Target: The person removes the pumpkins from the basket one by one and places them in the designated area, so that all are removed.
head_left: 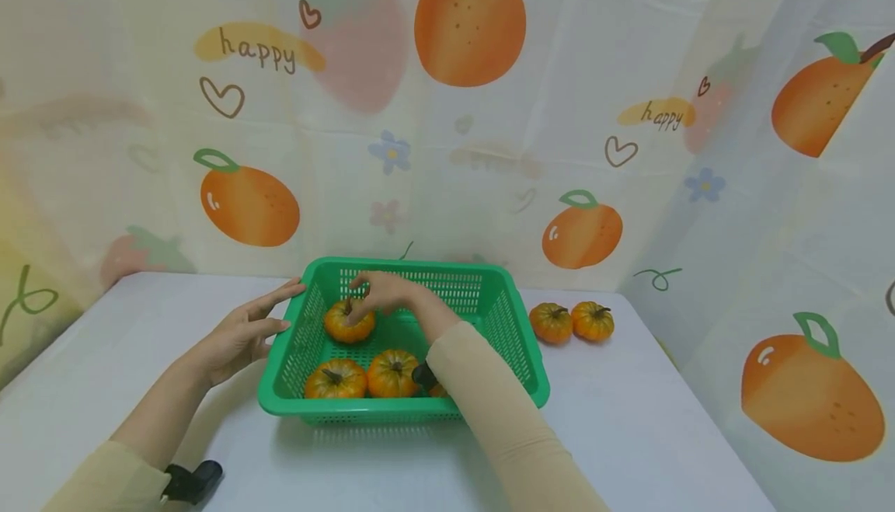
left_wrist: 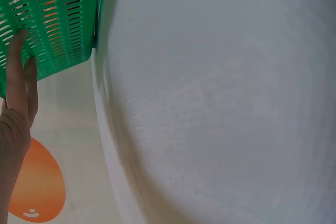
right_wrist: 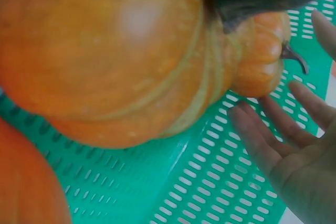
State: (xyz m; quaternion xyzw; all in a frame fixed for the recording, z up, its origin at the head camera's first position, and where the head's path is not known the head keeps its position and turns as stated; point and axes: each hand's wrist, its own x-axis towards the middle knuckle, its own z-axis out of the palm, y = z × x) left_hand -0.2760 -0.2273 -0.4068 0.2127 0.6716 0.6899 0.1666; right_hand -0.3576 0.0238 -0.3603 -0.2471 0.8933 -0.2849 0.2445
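I'm counting six pumpkins; one green basket holding four, table bearing two; left hand resting straight-fingered against basket; right hand reaching wide-spread at rear pumpkin.

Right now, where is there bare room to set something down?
Bare: white table right of the green basket, in front of the two outside pumpkins; also left of the left hand. Crowded: the basket's near side, lined with pumpkins, and around the right hand.
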